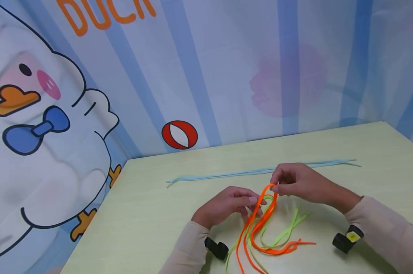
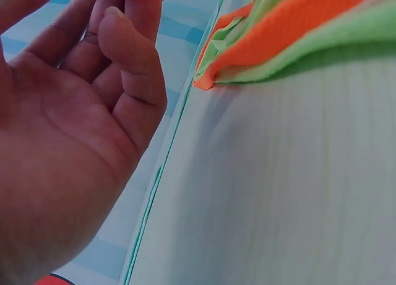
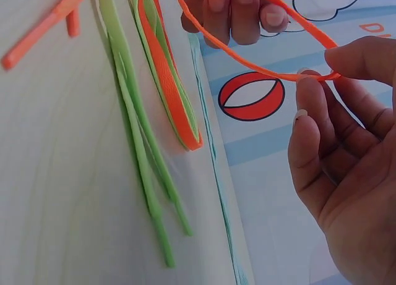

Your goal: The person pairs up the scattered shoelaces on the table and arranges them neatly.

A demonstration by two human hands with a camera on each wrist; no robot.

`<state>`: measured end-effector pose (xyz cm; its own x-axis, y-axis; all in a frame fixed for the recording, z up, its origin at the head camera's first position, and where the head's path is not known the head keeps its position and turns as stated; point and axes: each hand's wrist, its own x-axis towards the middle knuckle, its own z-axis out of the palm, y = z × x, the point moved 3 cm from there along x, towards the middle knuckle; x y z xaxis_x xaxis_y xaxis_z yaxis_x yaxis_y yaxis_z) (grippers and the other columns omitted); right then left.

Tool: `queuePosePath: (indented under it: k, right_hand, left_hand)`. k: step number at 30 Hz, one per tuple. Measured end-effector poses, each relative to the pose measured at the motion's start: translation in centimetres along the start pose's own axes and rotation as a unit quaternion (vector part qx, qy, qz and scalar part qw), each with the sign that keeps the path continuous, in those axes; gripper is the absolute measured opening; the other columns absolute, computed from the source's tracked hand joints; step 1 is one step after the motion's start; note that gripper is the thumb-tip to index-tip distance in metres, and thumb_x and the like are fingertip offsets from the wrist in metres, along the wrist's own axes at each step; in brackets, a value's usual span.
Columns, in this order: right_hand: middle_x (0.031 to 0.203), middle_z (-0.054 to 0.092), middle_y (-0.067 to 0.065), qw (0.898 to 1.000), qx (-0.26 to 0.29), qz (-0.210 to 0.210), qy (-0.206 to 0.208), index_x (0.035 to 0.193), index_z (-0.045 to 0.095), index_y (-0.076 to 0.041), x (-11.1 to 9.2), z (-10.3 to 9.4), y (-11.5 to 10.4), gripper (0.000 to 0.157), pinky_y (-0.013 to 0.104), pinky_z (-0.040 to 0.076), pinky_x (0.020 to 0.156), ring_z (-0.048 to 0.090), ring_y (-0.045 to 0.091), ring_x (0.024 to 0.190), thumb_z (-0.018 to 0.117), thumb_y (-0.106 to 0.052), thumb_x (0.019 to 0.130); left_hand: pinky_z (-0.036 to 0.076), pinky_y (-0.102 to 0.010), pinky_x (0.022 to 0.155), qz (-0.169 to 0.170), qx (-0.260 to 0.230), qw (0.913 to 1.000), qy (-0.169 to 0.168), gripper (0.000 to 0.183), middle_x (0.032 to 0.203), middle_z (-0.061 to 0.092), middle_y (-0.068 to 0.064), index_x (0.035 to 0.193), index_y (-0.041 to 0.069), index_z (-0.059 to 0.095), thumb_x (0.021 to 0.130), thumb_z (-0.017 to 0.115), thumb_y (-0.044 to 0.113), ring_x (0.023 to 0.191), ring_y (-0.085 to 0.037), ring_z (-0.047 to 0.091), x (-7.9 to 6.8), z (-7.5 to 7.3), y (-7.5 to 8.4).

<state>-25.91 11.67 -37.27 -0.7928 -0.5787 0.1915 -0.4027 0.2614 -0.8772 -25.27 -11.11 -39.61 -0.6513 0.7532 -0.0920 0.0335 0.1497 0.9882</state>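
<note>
My right hand [image 1: 300, 183] pinches the top of a raised loop of orange shoelace [image 3: 247, 63] between thumb and fingertips. Lower and to the left, my left hand [image 1: 227, 205] has its thumb and forefinger on the same orange shoelace, its other fingers loosely bent. The exact contact is partly hidden. Yellow-green shoelace [image 3: 114, 34] hangs and lies together with the orange one under both hands, its loose ends on the table. In the right wrist view, a folded orange and green bend lies near the table's far edge.
A pair of pale blue shoelaces [image 1: 223, 176] stretches across the back of the pale table [image 1: 151, 224], partly behind my right hand. Beyond the table hangs a printed backdrop [image 1: 227, 76] with a duck and a red ball. Each wrist wears a small black camera [image 1: 345, 241].
</note>
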Motion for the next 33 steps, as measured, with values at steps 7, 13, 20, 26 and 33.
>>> queuePosePath:
  k: [7, 13, 20, 26, 33]
  right_hand:
    - [0.089, 0.065, 0.01, 1.0, 0.008, -0.011, 0.002, 0.101, 0.063, -0.007, -0.1, -0.1, -0.1, 0.013, 0.038, 0.056, 0.069, 0.063, 0.027, 0.079, 0.071, -0.016, 0.094]
    - [0.088, 0.067, 0.009, 1.0, 0.005, -0.01, 0.005, 0.101, 0.063, -0.009, 0.0, -0.3, 0.0, 0.013, 0.039, 0.056, 0.067, 0.063, 0.032, 0.079, 0.071, -0.017, 0.094]
    - [0.089, 0.069, 0.01, 1.0, 0.009, -0.004, 0.01, 0.1, 0.062, -0.009, 0.1, -0.4, 0.0, 0.011, 0.041, 0.056, 0.068, 0.064, 0.033, 0.078, 0.07, -0.015, 0.095]
    - [0.088, 0.068, 0.014, 1.0, 0.019, -0.014, 0.008, 0.099, 0.061, -0.007, 0.0, -0.5, -0.1, 0.013, 0.041, 0.056, 0.066, 0.063, 0.031, 0.074, 0.071, -0.014, 0.094]
    - [0.085, 0.063, 0.019, 0.999, 0.03, -0.027, 0.004, 0.099, 0.06, -0.005, -0.2, -0.5, -0.2, 0.013, 0.038, 0.053, 0.059, 0.059, 0.025, 0.066, 0.07, -0.011, 0.094]
  left_hand:
    - [0.054, -0.031, 0.07, 0.006, 0.003, 1.0, 0.0, 0.032, 0.088, 0.069, -0.006, 0.114, -0.007, 0.068, 0.103, 0.055, 0.02, 0.088, -0.019, 0.065, -0.2, -0.1, 0.2]
    - [0.051, -0.028, 0.069, 0.021, 0.001, 0.9998, 0.008, 0.031, 0.086, 0.067, -0.005, 0.104, -0.01, 0.065, 0.103, 0.054, 0.019, 0.085, -0.018, 0.065, -0.3, -0.3, 0.3]
    - [0.045, -0.027, 0.067, 0.029, -0.008, 0.999, 0.033, 0.035, 0.083, 0.065, -0.005, 0.093, -0.007, 0.061, 0.104, 0.051, 0.024, 0.08, -0.027, 0.057, -0.6, -0.7, 0.4]
    - [0.046, -0.027, 0.067, 0.04, -0.024, 0.9982, 0.038, 0.03, 0.083, 0.066, -0.004, 0.086, 0.0, 0.059, 0.103, 0.05, 0.023, 0.079, -0.021, 0.062, -0.6, -0.8, 0.4]
    - [0.047, -0.031, 0.072, 0.056, -0.052, 0.9953, 0.059, 0.028, 0.081, 0.062, -0.004, 0.085, 0.007, 0.061, 0.103, 0.051, 0.025, 0.081, -0.019, 0.064, -0.6, -1.3, 0.1]
